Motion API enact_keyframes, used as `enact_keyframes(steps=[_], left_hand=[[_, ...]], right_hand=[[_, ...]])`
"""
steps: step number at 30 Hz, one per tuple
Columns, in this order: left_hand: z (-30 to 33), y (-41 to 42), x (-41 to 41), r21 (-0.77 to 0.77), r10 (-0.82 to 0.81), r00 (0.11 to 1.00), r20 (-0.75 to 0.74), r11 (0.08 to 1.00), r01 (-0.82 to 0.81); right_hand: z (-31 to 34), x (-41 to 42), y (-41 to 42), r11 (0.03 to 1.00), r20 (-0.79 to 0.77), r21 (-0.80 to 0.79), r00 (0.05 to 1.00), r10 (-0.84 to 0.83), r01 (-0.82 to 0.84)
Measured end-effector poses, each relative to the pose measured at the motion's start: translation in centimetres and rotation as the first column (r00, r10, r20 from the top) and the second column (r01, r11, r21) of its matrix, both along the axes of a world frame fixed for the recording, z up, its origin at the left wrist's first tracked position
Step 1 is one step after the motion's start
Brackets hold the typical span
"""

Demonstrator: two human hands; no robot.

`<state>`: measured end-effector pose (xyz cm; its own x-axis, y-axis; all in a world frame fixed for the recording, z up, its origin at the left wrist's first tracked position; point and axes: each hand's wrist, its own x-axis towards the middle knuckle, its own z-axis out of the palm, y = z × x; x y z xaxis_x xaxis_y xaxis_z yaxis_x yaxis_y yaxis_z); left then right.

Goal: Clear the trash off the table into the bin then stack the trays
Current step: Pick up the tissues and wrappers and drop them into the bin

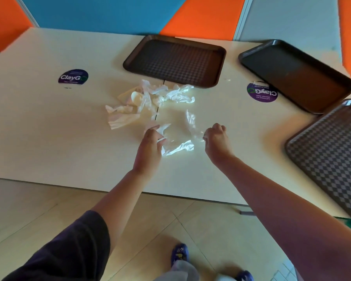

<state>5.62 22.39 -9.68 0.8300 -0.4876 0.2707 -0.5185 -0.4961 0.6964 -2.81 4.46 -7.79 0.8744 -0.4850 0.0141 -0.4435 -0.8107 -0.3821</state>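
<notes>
A clear plastic bag lies crumpled on the cream table between my hands. My left hand pinches its left edge, and my right hand grips its right edge with curled fingers. Beyond it lies a heap of white tissues and crumpled plastic wrap. Three brown trays rest on the table: one at the back centre, one at the back right, and one with a checked surface at the right edge. No bin is in view.
Two round purple stickers are stuck on the tabletop. An orange and blue wall stands behind the table. The table's near edge runs above a tiled floor, where my blue shoes show.
</notes>
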Motion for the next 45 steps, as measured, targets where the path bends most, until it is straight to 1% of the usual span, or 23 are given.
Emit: enact_keyframes(steps=[2,4,6,9,11,14,17,20,23,25,30,32,34,36,38,42,45], left_hand=[[0.0,-0.6,-0.3,-0.02,-0.013,1.0,-0.019,1.0,0.013],[0.3,-1.0,-0.6,-0.057,-0.033,0.999,0.022,0.998,0.035],[0.7,-1.4,-1.0,-0.084,-0.04,0.996,0.076,0.995,0.046],[1.5,-2.3,-1.4,-0.145,-0.042,0.993,0.11,0.988,0.058],[1.8,-2.7,-1.5,-0.151,-0.039,0.989,0.144,0.987,0.061],[2.3,-3.2,-1.9,-0.199,-0.029,0.983,0.184,0.978,0.066],[2.9,-3.9,-2.6,-0.254,-0.122,0.975,0.184,0.953,0.167],[2.8,-4.8,-3.6,-0.206,-0.205,0.968,0.147,0.951,0.232],[2.3,-5.8,-4.9,-0.092,-0.249,0.961,0.118,0.961,0.26],[1.9,-6.7,-6.0,-0.029,-0.277,0.958,0.078,0.96,0.28],[1.8,-9.8,-9.4,-0.014,-0.352,0.936,-0.016,0.936,0.352],[2.0,-11.2,-11.2,0.017,-0.361,0.932,-0.034,0.932,0.361],[2.2,-12.7,-13.4,0.064,-0.367,0.926,-0.092,0.925,0.373],[2.4,-14.0,-15.5,0.08,-0.406,0.901,-0.152,0.904,0.421],[2.5,-15.7,-17.7,0.079,-0.468,0.867,-0.171,0.871,0.485],[2.3,-20.0,-23.0,0.081,-0.604,0.774,-0.19,0.776,0.625],[1.9,-23.4,-27.6,0.059,-0.656,0.713,-0.246,0.724,0.687]], right_hand=[[-0.1,-0.7,-0.2,0.998,0.027,0.056,0.999,-0.032,0.031],[0.0,-1.4,-0.4,0.996,0.027,0.085,0.999,-0.029,0.026],[0.3,-2.0,-0.6,0.996,0.019,0.083,0.999,-0.025,0.024],[0.3,-2.7,-0.7,0.996,0.02,0.08,0.999,-0.049,0.047],[0.3,-3.1,-0.8,0.995,0.029,0.053,0.996,-0.081,0.08],[0.3,-3.8,-1.6,0.994,-0.008,0.047,0.995,-0.095,0.095],[0.0,-4.6,-2.2,0.991,0.015,0.097,0.996,-0.093,0.091],[-0.5,-5.7,-2.9,0.986,0.063,0.14,0.992,-0.105,0.095],[-0.2,-7.4,-3.5,0.99,0.006,0.115,0.996,-0.087,0.086],[-0.1,-8.8,-4.1,0.989,0.002,0.11,0.995,-0.098,0.097],[-1.1,-12.2,-6.4,0.98,0.072,0.18,0.992,-0.1,0.086],[-1.0,-14.0,-7.4,0.981,0.058,0.185,0.996,-0.074,0.062],[-0.6,-16.5,-8.5,0.981,0.062,0.188,0.996,-0.067,0.055],[-0.2,-19.0,-9.4,0.986,0.079,0.158,0.994,-0.073,0.06],[0.0,-21.8,-10.5,0.99,0.095,0.117,0.992,-0.088,0.077],[-0.1,-27.8,-13.1,0.986,0.008,0.054,0.988,-0.156,0.156],[-0.5,-32.5,-15.2,0.974,0.003,0.024,0.974,-0.227,0.227]])
